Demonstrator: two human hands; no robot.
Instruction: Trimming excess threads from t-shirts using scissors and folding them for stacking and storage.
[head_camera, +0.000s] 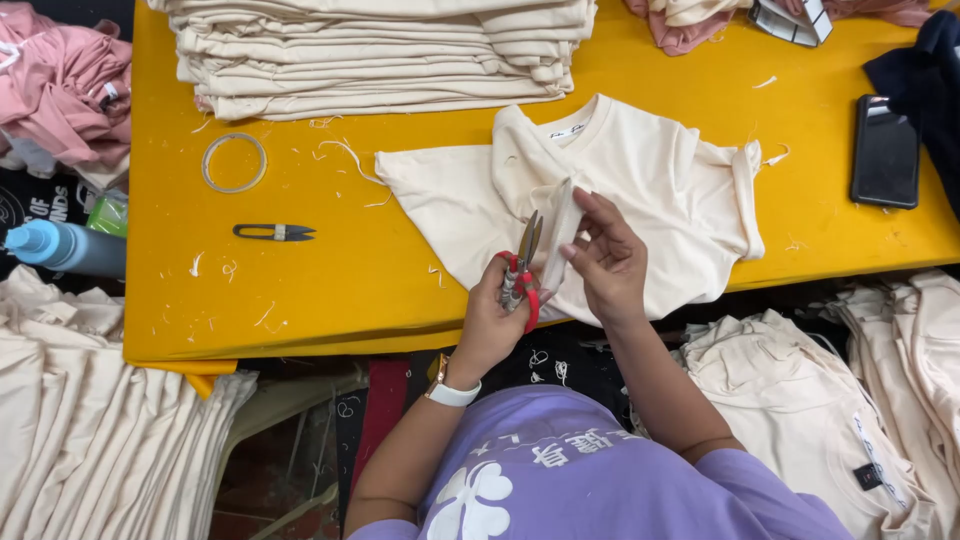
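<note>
A cream T-shirt (640, 180) lies spread on the yellow table (330, 260), collar toward the far side. My left hand (495, 315) grips red-handled thread snips (520, 270), blades pointing up. My right hand (605, 255) pinches a fold of the shirt's cloth (558, 225) and holds it up right beside the blades. A white watch is on my left wrist.
A tall stack of folded cream shirts (380, 50) sits at the table's far side. A black thread clipper (273, 232), a thin ring (234, 162) and thread scraps lie to the left. A black phone (884, 150) is at right. Cream garment piles flank the table; a blue bottle (60, 246) lies left.
</note>
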